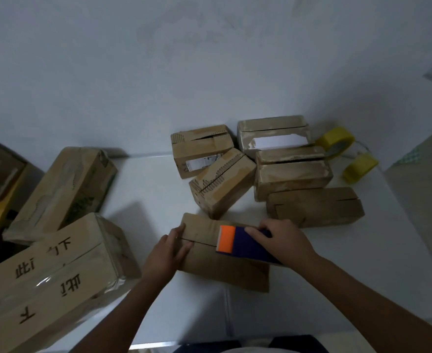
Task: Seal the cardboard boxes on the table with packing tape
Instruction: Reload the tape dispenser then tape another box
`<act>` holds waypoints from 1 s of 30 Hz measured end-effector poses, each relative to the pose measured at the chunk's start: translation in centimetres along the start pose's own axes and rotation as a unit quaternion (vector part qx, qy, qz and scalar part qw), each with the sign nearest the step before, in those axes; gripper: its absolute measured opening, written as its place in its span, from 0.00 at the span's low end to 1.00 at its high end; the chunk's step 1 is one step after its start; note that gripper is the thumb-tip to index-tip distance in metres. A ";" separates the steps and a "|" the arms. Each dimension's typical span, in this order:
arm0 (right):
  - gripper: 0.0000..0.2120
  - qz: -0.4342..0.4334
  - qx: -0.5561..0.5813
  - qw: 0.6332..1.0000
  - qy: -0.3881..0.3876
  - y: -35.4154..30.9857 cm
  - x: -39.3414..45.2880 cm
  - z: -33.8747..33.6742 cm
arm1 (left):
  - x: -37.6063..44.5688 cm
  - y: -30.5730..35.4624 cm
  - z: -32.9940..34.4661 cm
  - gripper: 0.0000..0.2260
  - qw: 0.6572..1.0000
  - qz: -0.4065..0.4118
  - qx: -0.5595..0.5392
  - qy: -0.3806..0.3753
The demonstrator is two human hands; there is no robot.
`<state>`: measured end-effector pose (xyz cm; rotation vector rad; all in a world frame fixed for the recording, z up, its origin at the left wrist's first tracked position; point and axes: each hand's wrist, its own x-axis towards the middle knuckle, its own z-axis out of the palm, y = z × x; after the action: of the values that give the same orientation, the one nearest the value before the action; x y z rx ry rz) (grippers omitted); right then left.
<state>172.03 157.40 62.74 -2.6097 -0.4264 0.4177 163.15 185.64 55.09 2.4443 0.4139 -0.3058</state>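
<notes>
A small cardboard box [217, 266] lies in front of me on the white table [311, 289], its top seam running left to right. My left hand [167, 253] presses on the box's left end, fingers over the seam. My right hand [281, 238] grips a blue tape dispenser [248, 247] with an orange front, resting on the right half of the seam. Two yellow tape rolls [337, 141] [360, 167] sit at the far right of the table.
Several small boxes [222, 182] with open seams are clustered behind the one I hold. Two large boxes [64, 189] [49, 278] lie at the left, the nearer one glossy with tape. A white wall stands behind the table.
</notes>
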 end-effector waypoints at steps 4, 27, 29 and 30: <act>0.21 -0.033 0.023 0.999 -0.007 -0.2 0.0 -0.9 | -1.5 2.9 3.1 0.23 1.000 0.022 0.005 -0.008; 0.19 -0.065 0.019 0.998 -0.001 2.0 -1.6 1.1 | -3.2 9.2 0.9 0.14 0.739 -0.312 -0.576 -0.157; 0.19 -0.062 0.017 0.998 0.001 2.0 -1.6 1.1 | -3.2 9.2 0.8 0.12 0.739 -0.307 -0.578 -0.161; 0.19 -0.060 0.020 0.998 0.000 2.1 -1.6 1.1 | -3.3 9.3 0.7 0.11 0.739 -0.304 -0.580 -0.162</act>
<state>170.64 155.48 61.16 -2.5295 -0.5669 0.3821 163.47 177.50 60.70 0.9484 0.9011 -0.5238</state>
